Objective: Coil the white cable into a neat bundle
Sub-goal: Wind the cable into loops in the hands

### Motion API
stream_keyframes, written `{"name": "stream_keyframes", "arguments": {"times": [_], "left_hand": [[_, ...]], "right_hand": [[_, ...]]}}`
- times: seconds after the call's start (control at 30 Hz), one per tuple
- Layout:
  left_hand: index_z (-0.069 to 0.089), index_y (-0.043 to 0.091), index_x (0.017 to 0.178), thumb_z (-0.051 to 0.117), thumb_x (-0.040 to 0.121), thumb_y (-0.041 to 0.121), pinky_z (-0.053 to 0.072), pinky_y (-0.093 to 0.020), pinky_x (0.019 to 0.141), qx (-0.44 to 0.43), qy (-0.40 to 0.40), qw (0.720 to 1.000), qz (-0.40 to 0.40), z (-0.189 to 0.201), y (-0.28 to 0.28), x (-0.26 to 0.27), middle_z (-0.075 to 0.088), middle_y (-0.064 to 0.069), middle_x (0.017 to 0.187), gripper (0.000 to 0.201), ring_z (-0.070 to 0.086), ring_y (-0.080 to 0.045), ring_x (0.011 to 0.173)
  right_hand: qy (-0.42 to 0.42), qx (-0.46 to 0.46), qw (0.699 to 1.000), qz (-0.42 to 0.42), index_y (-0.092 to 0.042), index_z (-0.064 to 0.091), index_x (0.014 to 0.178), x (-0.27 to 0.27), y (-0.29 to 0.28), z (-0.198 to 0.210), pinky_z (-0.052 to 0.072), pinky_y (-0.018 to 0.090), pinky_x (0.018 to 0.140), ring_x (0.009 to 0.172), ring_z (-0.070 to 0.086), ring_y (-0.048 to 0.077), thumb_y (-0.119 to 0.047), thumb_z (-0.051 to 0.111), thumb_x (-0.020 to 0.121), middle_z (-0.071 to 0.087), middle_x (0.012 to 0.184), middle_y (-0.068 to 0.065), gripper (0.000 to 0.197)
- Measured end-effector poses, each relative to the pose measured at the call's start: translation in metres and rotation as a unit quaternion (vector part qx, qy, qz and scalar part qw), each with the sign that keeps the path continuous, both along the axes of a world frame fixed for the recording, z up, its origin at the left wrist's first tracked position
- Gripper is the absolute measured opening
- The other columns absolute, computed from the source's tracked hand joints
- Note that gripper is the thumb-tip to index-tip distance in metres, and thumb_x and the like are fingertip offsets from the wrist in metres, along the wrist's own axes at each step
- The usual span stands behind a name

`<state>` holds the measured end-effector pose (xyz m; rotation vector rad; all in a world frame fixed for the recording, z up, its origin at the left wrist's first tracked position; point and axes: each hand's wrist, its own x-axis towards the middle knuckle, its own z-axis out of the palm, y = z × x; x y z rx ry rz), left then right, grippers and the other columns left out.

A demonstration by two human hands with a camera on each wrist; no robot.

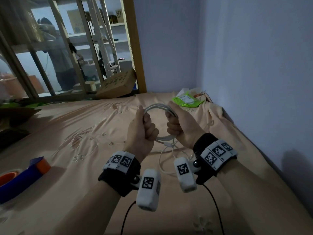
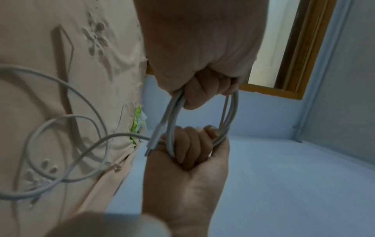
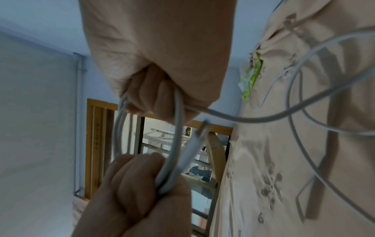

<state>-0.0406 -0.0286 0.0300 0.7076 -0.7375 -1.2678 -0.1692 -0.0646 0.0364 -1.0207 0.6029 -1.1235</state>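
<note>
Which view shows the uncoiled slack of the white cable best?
Left wrist: the thin round white cable's loose loops spread across the peach embroidered bedsheet. Right wrist shows fewer, cropped loops; head view hides most behind the wrists.

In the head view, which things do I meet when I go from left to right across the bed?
Tape roll → left hand → cable coil → right hand → green packet → wall.

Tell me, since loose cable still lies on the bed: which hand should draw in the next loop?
Probably the right hand. The loose tail of the white cable leaves the coil beside it and trails onto the bed, while the left hand grips the coil's opposite side and can anchor it.
</note>
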Motion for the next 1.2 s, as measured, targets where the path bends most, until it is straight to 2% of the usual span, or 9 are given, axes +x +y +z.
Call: {"name": "stream_keyframes", "arguments": {"times": [0.07,0.17,0.33,0.4,0.57,0.77,1.0,1.1,1.2], "left_hand": [[0.036,0.018,0.061,0.038,0.103,0.044,0.016,-0.023,0.034,-0.003,-0.001,1.0,-0.007,-0.003,0.001,0.0,0.018,0.005,0.046,0.049,0.013,-0.009,0.034],[0.043,0.015,0.065,0.037,0.101,0.048,0.017,-0.023,0.037,0.017,-0.062,0.997,-0.05,-0.004,0.001,0.006,0.018,0.004,0.047,0.05,0.016,-0.009,0.035],[0.046,0.014,0.071,0.048,0.096,0.049,0.01,-0.025,0.042,0.037,-0.243,0.963,-0.107,0.002,-0.001,0.017,0.016,0.003,0.054,0.044,0.011,-0.011,0.043],[0.048,0.012,0.075,0.049,0.097,0.046,0.009,-0.026,0.044,0.027,-0.27,0.956,-0.113,0.003,0.0,0.016,0.017,0.003,0.056,0.04,0.011,-0.011,0.044],[0.042,0.016,0.067,0.047,0.099,0.044,0.01,-0.024,0.04,0.021,-0.157,0.985,-0.065,0.0,-0.003,0.012,0.017,0.006,0.05,0.042,0.013,-0.008,0.038],[0.04,0.019,0.067,0.043,0.1,0.042,0.011,-0.021,0.036,0.002,-0.061,0.998,-0.036,-0.008,-0.006,0.005,0.018,0.006,0.049,0.041,0.013,-0.006,0.035],[0.038,0.018,0.065,0.053,0.096,0.041,0.012,-0.024,0.043,0.031,-0.237,0.964,-0.121,0.001,-0.002,0.009,0.019,0.004,0.052,0.041,0.016,-0.009,0.04],[0.039,0.018,0.062,0.053,0.095,0.045,0.011,-0.022,0.041,0.032,-0.213,0.971,-0.1,0.004,-0.002,0.007,0.018,0.004,0.051,0.045,0.015,-0.009,0.038],[0.04,0.018,0.059,0.049,0.098,0.044,0.01,-0.023,0.04,0.025,-0.148,0.986,-0.07,0.004,-0.003,0.004,0.016,0.004,0.051,0.047,0.014,-0.009,0.037]], "right_hand": [[0.002,-0.009,1.0,-0.024,-0.014,0.044,0.063,0.003,-0.001,0.001,0.013,0.018,0.035,0.031,0.016,0.007,-0.038,0.047,0.101,0.023,0.041,-0.008,0.046],[0.048,-0.045,0.997,-0.05,-0.015,0.044,0.062,0.0,-0.004,0.004,0.015,0.016,0.037,0.031,0.017,0.007,-0.036,0.051,0.1,0.025,0.043,-0.005,0.045],[0.239,-0.147,0.96,-0.002,-0.013,0.047,0.067,-0.005,-0.003,0.007,0.016,0.018,0.038,0.037,0.02,0.009,-0.037,0.052,0.1,0.026,0.05,-0.001,0.042],[0.262,-0.154,0.952,0.013,-0.012,0.047,0.066,-0.005,-0.003,0.007,0.015,0.02,0.039,0.038,0.02,0.01,-0.038,0.05,0.101,0.026,0.049,0.0,0.043],[0.134,-0.072,0.988,0.019,-0.013,0.048,0.066,-0.006,-0.004,0.005,0.017,0.021,0.038,0.037,0.019,0.008,-0.043,0.049,0.1,0.025,0.046,-0.006,0.046],[0.065,-0.021,0.998,0.015,-0.015,0.044,0.066,0.001,-0.005,0.001,0.014,0.019,0.035,0.033,0.016,0.005,-0.04,0.048,0.101,0.022,0.044,-0.009,0.043],[0.174,-0.104,0.979,0.001,-0.018,0.041,0.063,-0.007,-0.003,0.003,0.018,0.018,0.038,0.038,0.019,0.009,-0.037,0.053,0.1,0.024,0.052,-0.004,0.043],[0.202,-0.135,0.97,-0.02,-0.015,0.048,0.066,-0.006,0.0,0.008,0.022,0.021,0.039,0.039,0.023,0.009,-0.04,0.053,0.099,0.028,0.052,-0.003,0.042],[0.208,-0.157,0.964,-0.059,-0.01,0.063,0.071,-0.007,-0.004,0.01,0.037,0.024,0.048,0.045,0.039,0.01,-0.044,0.05,0.1,0.046,0.052,-0.004,0.046]]}}
